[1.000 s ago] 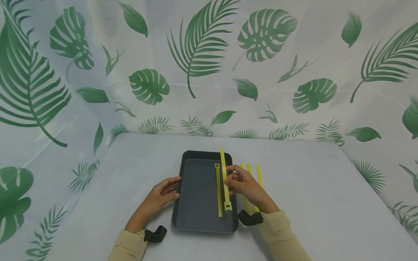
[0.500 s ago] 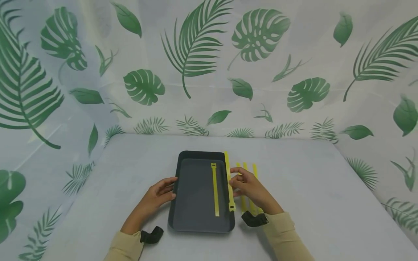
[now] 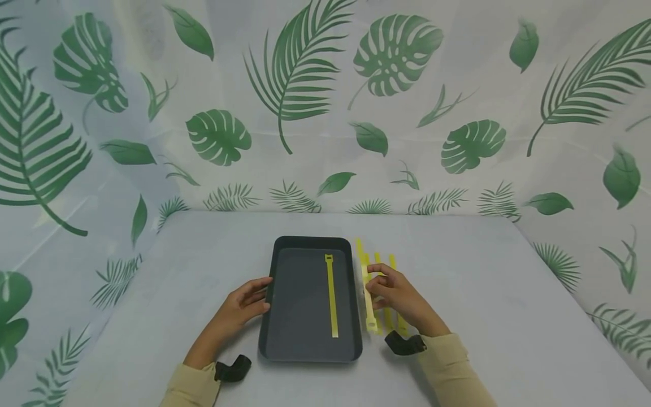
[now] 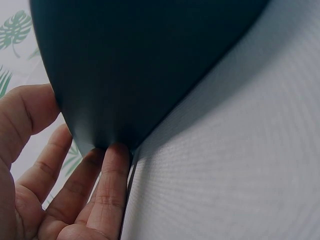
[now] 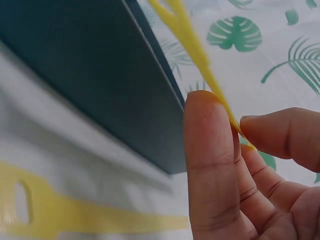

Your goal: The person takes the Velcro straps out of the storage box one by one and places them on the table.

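Note:
A dark grey rectangular tray [image 3: 300, 305] stands on the white table, with one yellow cable strap [image 3: 331, 297] lying lengthwise in its right half. My left hand [image 3: 239, 308] rests at the tray's left side; in the left wrist view its fingertips [image 4: 116, 152] touch the outer wall. Between thumb and fingers, my right hand [image 3: 402, 297] pinches another yellow cable strap [image 3: 370, 319] just outside the tray's right wall. The right wrist view shows this held strap [image 5: 197, 47] edge-on, raised beside the tray. Its slotted end points toward me in the head view.
Several more yellow straps [image 3: 392, 263] lie side by side on the table under and beyond my right hand. One slotted strap [image 5: 100, 212] shows below the tray wall in the right wrist view. A leaf-print curtain [image 3: 315, 164] stands behind the white table [image 3: 483, 305].
My right hand has carried the pinched strap rightward, from over the tray's right part to outside its wall, above the other straps. My left hand stays at the tray. The head view has shifted slightly.

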Demonstrator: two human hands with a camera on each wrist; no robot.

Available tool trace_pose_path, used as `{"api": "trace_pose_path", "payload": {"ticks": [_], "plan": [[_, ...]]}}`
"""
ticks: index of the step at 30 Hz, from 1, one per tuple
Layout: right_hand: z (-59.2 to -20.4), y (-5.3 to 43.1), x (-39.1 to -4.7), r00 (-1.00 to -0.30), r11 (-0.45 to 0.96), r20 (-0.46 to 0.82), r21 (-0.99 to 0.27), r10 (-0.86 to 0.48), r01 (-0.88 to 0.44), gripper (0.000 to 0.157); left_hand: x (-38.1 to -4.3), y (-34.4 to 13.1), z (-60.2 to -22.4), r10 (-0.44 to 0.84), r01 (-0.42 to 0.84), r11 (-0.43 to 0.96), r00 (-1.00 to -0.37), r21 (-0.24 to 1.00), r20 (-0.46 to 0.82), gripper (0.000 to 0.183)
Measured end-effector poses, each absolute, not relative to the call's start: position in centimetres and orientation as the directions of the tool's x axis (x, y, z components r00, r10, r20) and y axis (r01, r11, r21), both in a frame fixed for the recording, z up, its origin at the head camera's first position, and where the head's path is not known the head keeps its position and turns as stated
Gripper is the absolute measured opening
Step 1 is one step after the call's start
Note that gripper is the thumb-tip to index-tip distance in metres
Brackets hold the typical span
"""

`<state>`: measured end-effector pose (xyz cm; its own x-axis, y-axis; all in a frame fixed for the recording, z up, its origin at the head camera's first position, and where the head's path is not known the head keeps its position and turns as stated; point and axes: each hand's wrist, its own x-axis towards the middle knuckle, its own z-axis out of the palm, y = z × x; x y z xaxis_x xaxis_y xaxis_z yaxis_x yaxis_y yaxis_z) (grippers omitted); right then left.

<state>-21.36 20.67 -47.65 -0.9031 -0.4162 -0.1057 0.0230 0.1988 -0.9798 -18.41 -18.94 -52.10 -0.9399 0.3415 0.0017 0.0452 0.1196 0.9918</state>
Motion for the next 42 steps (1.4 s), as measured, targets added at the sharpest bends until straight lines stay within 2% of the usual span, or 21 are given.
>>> {"api": "trace_pose_path", "payload": {"ticks": [21, 42], "plan": [[-48.2, 24.3, -20.8, -0.920, 0.201, -0.143, -0.977, -0.365, 0.072, 0.050, -18.4, -19.0, -52.1, 0.329, 0.032, 0.118, -0.944, 0.993, -0.009, 0.062], [-48.3, 27.2, -21.1, -0.933, 0.296, -0.218, -0.946, -0.288, 0.130, 0.052, -18.3, -18.8, -51.8, 0.342, 0.041, 0.108, -0.940, 0.993, 0.001, 0.061]]}}
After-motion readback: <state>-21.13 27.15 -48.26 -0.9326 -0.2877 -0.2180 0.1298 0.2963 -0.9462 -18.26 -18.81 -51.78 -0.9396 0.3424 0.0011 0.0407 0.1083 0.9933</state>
